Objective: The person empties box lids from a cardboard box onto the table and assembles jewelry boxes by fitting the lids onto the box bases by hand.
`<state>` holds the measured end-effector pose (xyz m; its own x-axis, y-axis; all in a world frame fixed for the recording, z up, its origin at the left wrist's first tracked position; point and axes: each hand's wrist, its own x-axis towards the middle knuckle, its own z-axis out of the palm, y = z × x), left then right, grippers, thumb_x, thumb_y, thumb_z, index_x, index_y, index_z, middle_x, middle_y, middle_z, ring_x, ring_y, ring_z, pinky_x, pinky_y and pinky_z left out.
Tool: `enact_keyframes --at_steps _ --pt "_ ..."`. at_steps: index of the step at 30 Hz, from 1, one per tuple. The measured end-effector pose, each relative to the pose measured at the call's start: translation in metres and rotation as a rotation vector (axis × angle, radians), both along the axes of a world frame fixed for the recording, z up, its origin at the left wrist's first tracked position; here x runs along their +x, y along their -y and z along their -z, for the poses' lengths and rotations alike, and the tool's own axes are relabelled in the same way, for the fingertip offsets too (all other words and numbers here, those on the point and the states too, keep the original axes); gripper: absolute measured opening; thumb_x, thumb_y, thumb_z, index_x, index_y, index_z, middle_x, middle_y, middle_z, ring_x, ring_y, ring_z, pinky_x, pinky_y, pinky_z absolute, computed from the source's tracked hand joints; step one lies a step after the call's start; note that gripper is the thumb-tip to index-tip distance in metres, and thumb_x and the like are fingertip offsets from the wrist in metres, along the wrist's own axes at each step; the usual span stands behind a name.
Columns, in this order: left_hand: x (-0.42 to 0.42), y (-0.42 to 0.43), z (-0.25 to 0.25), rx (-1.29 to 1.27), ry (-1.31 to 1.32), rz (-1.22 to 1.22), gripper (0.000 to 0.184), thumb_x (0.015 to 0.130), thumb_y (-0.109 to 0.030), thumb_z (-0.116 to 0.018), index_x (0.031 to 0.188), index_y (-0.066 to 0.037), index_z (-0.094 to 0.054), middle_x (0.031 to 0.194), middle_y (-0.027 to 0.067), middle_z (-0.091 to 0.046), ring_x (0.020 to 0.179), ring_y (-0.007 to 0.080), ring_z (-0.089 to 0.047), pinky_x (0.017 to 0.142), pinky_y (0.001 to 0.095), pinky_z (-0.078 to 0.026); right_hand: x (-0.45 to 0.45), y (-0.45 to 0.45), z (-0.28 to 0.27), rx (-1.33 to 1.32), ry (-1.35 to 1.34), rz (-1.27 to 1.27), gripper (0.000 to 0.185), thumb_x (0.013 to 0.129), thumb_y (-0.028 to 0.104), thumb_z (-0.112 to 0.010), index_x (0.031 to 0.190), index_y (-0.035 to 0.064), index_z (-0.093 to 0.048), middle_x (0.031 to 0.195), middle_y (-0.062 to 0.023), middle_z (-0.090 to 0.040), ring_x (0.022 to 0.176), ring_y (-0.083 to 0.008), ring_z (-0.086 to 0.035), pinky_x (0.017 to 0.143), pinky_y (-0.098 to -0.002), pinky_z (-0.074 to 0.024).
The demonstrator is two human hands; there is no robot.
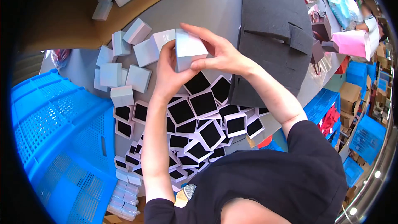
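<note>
Between both hands I hold a small white box [190, 49] above the grey table. My left hand [169, 74] grips its left and lower side, and my right hand [222, 54] has fingers on its far edge and thumb on the near side. Just left of it stand several closed pale boxes [145, 53], some tilted against each other. Below my hands lies a heap of open white boxes with black inserts [203, 103]. The inside of the held box is hidden. Right of my hands lie black foam sheets [269, 54].
A large cardboard carton [70, 25] with several pale boxes in it is at the upper left. Blue plastic crates [62, 120] stand on the left, and another blue crate [327, 108] on the right. Another person [370, 27] is near a pink bag [351, 43] at the far right.
</note>
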<state>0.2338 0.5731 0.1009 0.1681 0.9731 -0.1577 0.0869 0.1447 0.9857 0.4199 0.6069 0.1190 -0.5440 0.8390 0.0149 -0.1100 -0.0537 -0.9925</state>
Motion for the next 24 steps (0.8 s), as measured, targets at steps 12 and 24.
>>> enact_keyframes --at_steps 12,24 --pt "-0.033 0.075 -0.057 -0.046 -0.153 0.184 0.087 0.082 -0.03 -0.069 0.153 -0.018 -0.021 0.14 0.0186 -0.045 0.126 0.031 -0.049 0.103 0.0423 -0.041 -0.005 0.061 -0.017 -0.09 -0.061 -0.214 0.073 0.086 0.018 -0.072 0.147 0.0042 -0.034 0.146 -0.0121 -0.041 0.131 -0.0219 -0.044 0.111 -0.0379 -0.0366" --pt "-0.031 0.119 -0.076 0.135 -0.359 0.168 0.086 0.086 -0.032 -0.068 0.152 -0.007 -0.018 0.134 0.0224 -0.045 0.121 0.0363 -0.049 0.101 0.0439 -0.04 -0.008 0.104 -0.031 0.033 0.025 -0.186 0.076 0.085 0.024 -0.073 0.148 0.0069 -0.034 0.138 -0.0122 -0.041 0.129 -0.0223 -0.044 0.112 -0.0368 -0.0356"
